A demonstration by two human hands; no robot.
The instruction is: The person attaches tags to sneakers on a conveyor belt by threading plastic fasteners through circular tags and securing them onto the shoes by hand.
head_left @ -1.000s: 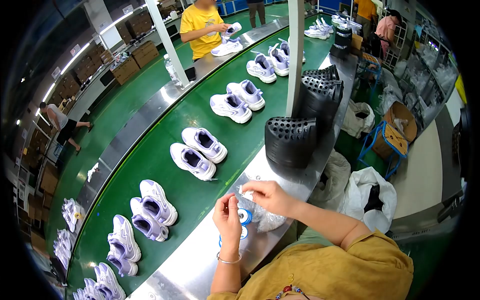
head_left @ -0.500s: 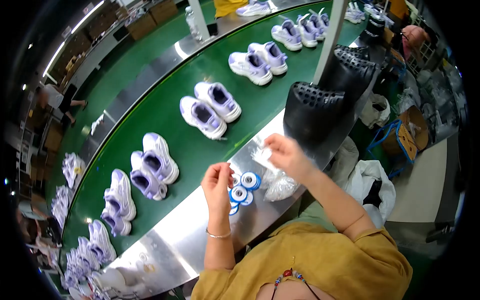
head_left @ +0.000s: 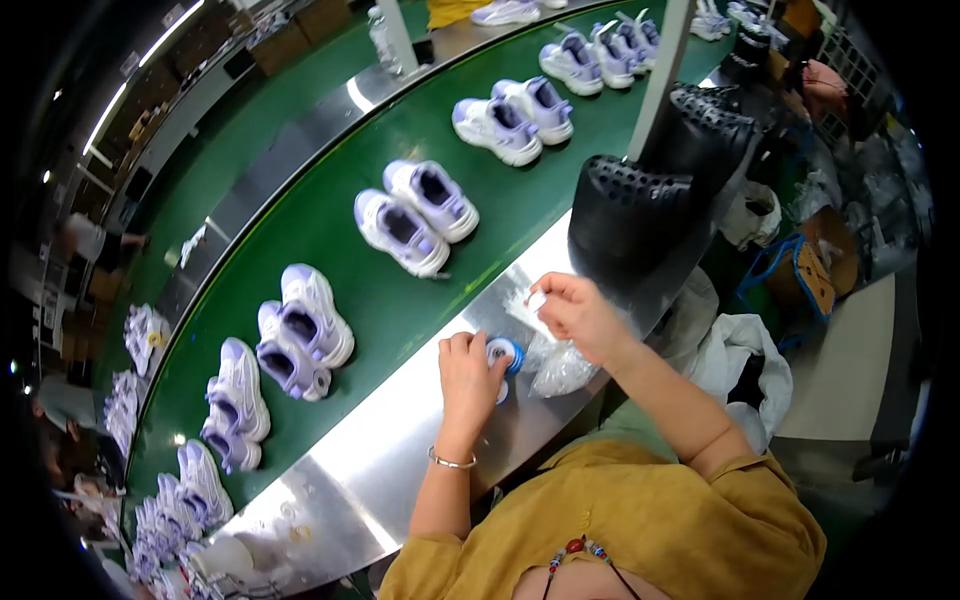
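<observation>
My left hand (head_left: 468, 378), a bracelet at its wrist, is down on the metal ledge with fingers curled around small round blue-and-white rolls (head_left: 506, 352). It covers most of the rolls, and its thumb touches one at the right. My right hand (head_left: 580, 318) pinches a small white piece (head_left: 537, 300) between thumb and fingertips. Just beneath that hand lie a bunch of thin white strips (head_left: 518, 308) and a clear plastic bag (head_left: 562, 372) with small contents I cannot make out.
Pairs of white-and-lilac sneakers (head_left: 402, 232) stand along the green conveyor belt (head_left: 400, 310). Tall black perforated forms (head_left: 625, 215) stand right of my right hand, by a grey post (head_left: 662, 80). A white sack (head_left: 742, 370) is at the ledge's right side. Other people are blurred at far left.
My left hand has moved right and down onto the rolls, its fingers curling over them. My right hand stays nearly in place, its white piece now showing. The sneakers have shifted slightly left.
</observation>
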